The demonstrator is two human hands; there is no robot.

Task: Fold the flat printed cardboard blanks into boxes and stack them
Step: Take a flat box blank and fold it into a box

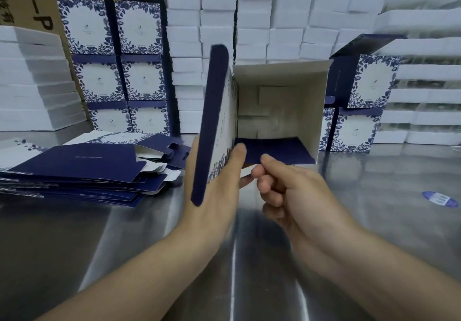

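Note:
A half-formed blue-and-white printed box [279,106] is held up above the steel table, its open end facing me so I see its white inside. My left hand [214,183] grips its left wall, where a dark blue lid flap [212,121] stands upright. My right hand [279,181] pinches the near edge of the dark blue bottom flap [274,151]. A pile of flat printed blanks [87,168] lies on the table to the left. Finished boxes stand stacked at the back left [114,63] and at the back right [356,111].
The steel table [374,220] carries a blue oval sticker [440,198] at the right. White foam blocks [264,21] form a wall behind. More white stacks stand at the left [32,78] and right [424,83]. A brown carton [37,1] is at the far left.

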